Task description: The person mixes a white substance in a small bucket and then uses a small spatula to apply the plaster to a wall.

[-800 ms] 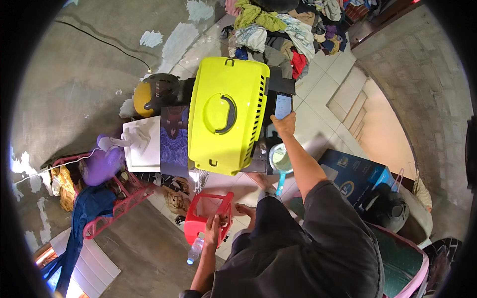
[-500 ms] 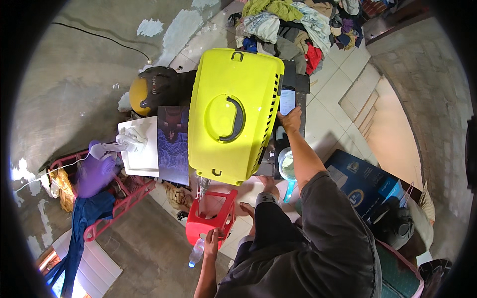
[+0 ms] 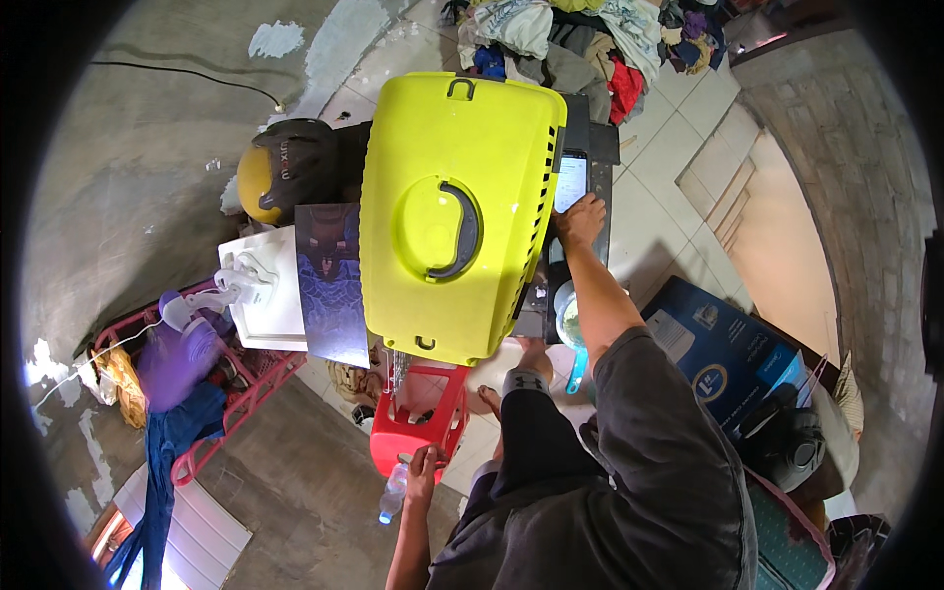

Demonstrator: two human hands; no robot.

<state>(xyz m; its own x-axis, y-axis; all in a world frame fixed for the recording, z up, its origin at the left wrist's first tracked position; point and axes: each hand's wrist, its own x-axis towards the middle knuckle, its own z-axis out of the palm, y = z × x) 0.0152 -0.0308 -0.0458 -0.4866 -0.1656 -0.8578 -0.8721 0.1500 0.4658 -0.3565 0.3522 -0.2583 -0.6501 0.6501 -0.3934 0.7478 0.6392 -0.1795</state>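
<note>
Your right hand [image 3: 582, 220] is at the near end of the phone [image 3: 571, 181], fingers bent over it; you cannot tell from here whether they pinch the phone or only rest on it. The phone lies just ahead of that hand, its screen lit, along the dark tabletop [image 3: 602, 234]. Directly left of your right hand is the large yellow-green carrier [image 3: 421, 221], its curved dark handle [image 3: 472, 231] on the side facing you.

Your left hand [image 3: 422, 464] is lower down, nearer your body, with its fingers curled. It is at the near edge of the red plastic stool [image 3: 393, 447], and a clear bottle [image 3: 394, 484] sits just to its left, blue cap downward. Whether those fingers pinch the bottle, the stool or neither is too small to tell.

Below your right hand, beside your forearm, is a container with a turquoise handle [image 3: 577, 371]. To the right of that forearm, well apart, is a blue box [image 3: 723, 349]. Well ahead of your right hand, clothes [image 3: 580, 59] are heaped on the tiled floor [image 3: 654, 192]. Ahead and to the left of your left hand you have a dark printed panel [image 3: 332, 285], a white tray [image 3: 280, 324] and, farther up, a black-and-yellow helmet [image 3: 290, 169].
</note>
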